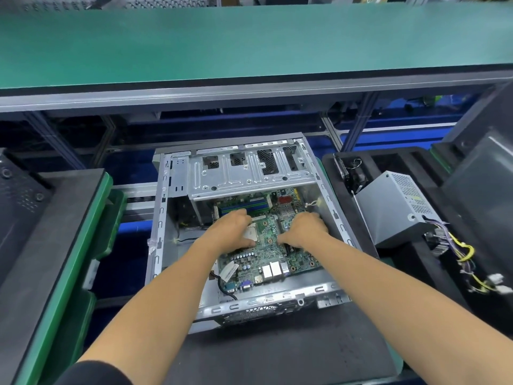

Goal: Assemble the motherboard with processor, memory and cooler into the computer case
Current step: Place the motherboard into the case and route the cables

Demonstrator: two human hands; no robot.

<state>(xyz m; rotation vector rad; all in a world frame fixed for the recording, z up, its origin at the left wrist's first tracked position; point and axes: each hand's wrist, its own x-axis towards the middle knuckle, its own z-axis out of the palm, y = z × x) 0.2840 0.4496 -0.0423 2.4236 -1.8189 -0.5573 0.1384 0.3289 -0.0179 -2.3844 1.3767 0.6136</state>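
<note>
An open silver computer case (163,218) lies on its side on a dark mat in the middle. Inside it sits a green motherboard (266,254) with its rear ports toward me. A silver processor (251,232) shows in its socket, partly under my left hand (233,229). Blue and green memory sticks (244,205) stand at the board's far edge. My left hand rests on the board over the processor, thumb spread. My right hand (304,229) rests on the board's right half, fingers bent down onto it. No cooler is visible on the board.
A grey power supply (394,207) with a bundle of coloured cables (466,257) lies on black foam at the right. The case's drive cage (249,173) overhangs the board's far side. Green bins stand at the left; a green shelf (249,43) runs above.
</note>
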